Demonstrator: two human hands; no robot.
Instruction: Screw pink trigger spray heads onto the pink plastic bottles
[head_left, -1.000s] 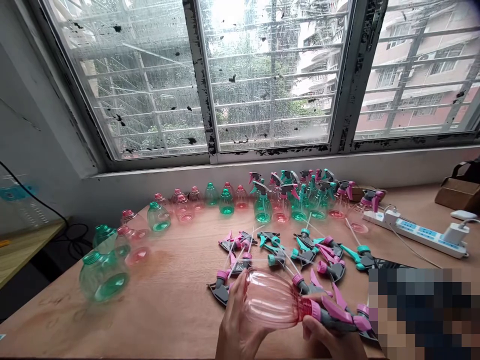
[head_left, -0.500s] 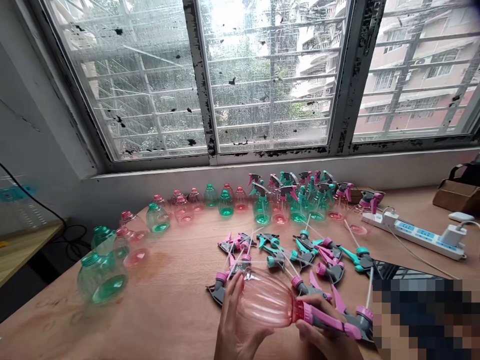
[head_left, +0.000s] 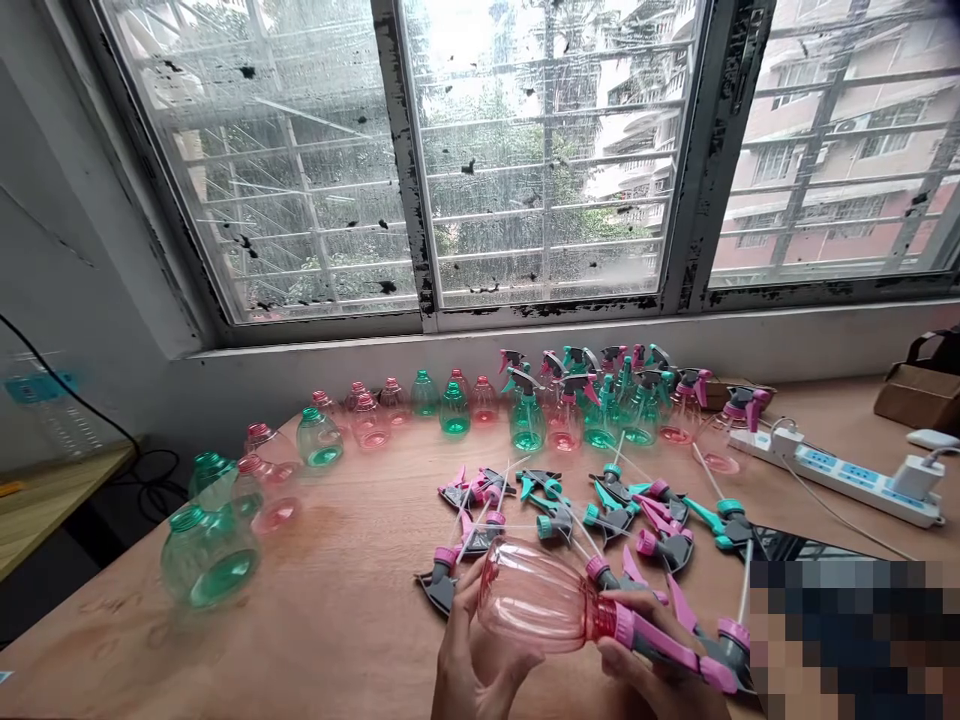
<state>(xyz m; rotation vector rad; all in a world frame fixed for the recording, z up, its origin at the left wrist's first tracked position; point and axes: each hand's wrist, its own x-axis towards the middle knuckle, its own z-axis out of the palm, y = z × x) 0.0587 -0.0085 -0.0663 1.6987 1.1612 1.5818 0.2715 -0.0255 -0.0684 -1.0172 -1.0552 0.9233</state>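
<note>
A clear pink bottle point(head_left: 534, 598) lies on its side in the air above the table's front part, its neck toward the right. My left hand point(head_left: 476, 650) is wrapped round the bottle's base end. My right hand point(head_left: 649, 665) grips the pink and grey spray head point(head_left: 660, 640) at the bottle's neck, its pink collar against the neck. Behind the bottle lie several loose spray heads, among them a teal one point(head_left: 555, 520) and a pink one point(head_left: 667, 545), with thin tubes.
Capless green point(head_left: 210, 565) and pink bottles point(head_left: 371, 422) line the left and back. Several bottles with spray heads point(head_left: 526, 420) stand at the back centre. A power strip point(head_left: 862, 478), a brown box point(head_left: 921, 392) and a dark glossy object point(head_left: 810, 548) are on the right.
The view has shifted slightly, so the table's things appear a little further right. Both hands keep hold of the bottle and spray head, with the bottle turned very slightly.
</note>
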